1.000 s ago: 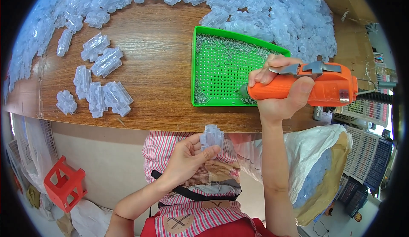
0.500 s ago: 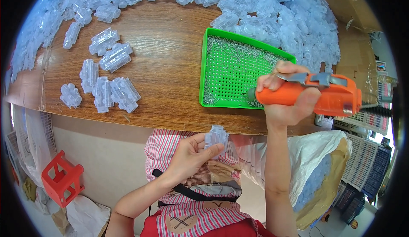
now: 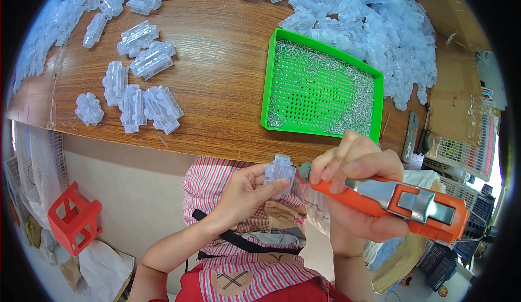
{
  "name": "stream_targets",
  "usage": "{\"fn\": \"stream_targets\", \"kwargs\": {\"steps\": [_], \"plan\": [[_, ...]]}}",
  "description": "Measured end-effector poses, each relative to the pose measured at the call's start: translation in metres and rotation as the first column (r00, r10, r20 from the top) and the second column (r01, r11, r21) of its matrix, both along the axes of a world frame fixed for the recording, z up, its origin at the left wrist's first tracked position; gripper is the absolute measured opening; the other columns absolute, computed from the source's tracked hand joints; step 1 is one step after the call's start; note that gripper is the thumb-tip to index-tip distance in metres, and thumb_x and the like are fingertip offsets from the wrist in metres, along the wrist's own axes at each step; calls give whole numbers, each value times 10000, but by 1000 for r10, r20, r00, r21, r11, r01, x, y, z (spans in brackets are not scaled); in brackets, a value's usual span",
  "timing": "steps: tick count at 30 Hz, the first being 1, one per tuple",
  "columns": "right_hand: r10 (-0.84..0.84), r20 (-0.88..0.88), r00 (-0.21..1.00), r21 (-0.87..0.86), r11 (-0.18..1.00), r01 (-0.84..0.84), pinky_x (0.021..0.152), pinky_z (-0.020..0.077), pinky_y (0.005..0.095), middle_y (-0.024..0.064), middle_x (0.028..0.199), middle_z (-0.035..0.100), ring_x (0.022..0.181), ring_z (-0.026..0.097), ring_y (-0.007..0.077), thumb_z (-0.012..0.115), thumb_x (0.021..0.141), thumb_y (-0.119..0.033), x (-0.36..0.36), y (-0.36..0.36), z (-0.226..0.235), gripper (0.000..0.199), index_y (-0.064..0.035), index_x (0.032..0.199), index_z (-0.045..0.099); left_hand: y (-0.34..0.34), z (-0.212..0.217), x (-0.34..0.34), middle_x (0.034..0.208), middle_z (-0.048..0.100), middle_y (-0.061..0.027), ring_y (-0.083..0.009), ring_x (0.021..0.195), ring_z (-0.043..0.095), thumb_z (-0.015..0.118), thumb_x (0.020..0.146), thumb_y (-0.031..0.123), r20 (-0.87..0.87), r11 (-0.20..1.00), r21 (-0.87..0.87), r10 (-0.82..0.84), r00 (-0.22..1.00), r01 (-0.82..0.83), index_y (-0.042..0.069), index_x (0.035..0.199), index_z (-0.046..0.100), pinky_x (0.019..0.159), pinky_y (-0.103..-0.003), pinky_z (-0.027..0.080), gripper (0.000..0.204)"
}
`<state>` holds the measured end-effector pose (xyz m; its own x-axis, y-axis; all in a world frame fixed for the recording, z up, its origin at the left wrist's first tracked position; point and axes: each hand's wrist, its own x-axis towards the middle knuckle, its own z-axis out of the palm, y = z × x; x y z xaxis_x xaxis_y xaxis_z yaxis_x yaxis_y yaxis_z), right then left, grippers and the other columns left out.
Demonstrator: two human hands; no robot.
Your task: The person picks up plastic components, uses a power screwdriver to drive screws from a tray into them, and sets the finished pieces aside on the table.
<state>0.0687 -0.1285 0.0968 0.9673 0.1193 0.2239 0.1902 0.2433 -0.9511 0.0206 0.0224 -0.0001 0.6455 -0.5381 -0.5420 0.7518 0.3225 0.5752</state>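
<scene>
Between thumb and fingers, my left hand (image 3: 244,193) pinches a clear plastic housing (image 3: 281,172) just off the table's front edge. My right hand (image 3: 358,188) is wrapped round an orange power screwdriver (image 3: 434,209) with a grey lever on its side. The tool's dark nose points left at the housing, with its tip close to the part's right side; whether they touch I cannot make out. Beyond my right hand lies a green perforated tray (image 3: 269,85) with many small silvery screws (image 3: 355,95) spread along its sides.
Several loose clear housings (image 3: 153,60) lie on the left of the brown wooden table (image 3: 217,85). Large heaps of the same parts (image 3: 358,30) line the far side. A red stool (image 3: 74,218) stands on the floor at left. Cardboard (image 3: 456,79) borders the right.
My right hand has brought the screwdriver from over the green tray down and toward me, its nose now beside the housing. My left hand still holds the housing in nearly the same place.
</scene>
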Motion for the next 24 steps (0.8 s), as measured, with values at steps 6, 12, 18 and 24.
{"fn": "stream_targets", "kwargs": {"steps": [6,12,18,24], "plan": [[53,24,998,-155,987,-48,586,440,310,85,728,548,678,506,191,654,708,-366,-1,0,-12,416,-10,904,563,-3,3,1,906,665,-42,-47,769,592,606,885,82,-18,999,-25,46,999,-46,-31,1072,593,671,-202,495,219],[91,-18,996,-167,982,-93,595,451,320,68,717,527,687,484,185,677,629,-676,-4,7,-23,697,-32,861,547,-1,0,0,913,668,-51,-60,781,608,599,886,69,-16,995,-57,86,996,-87,-34,1072,593,676,-207,506,213],[121,51,991,-211,972,-108,589,449,309,81,716,551,672,485,185,709,699,-562,-5,10,-21,579,-31,878,566,2,1,-1,941,666,-60,-73,795,616,607,881,74,-6,996,-53,73,997,-73,-34,1081,592,670,-215,521,227],[70,-119,990,-202,975,-93,537,495,325,112,690,539,674,514,191,586,805,-573,0,-3,-10,639,44,968,564,1,-1,-3,957,646,-87,-78,833,605,629,875,118,8,998,59,30,1000,-31,-11,1088,500,709,-220,509,280]]}}
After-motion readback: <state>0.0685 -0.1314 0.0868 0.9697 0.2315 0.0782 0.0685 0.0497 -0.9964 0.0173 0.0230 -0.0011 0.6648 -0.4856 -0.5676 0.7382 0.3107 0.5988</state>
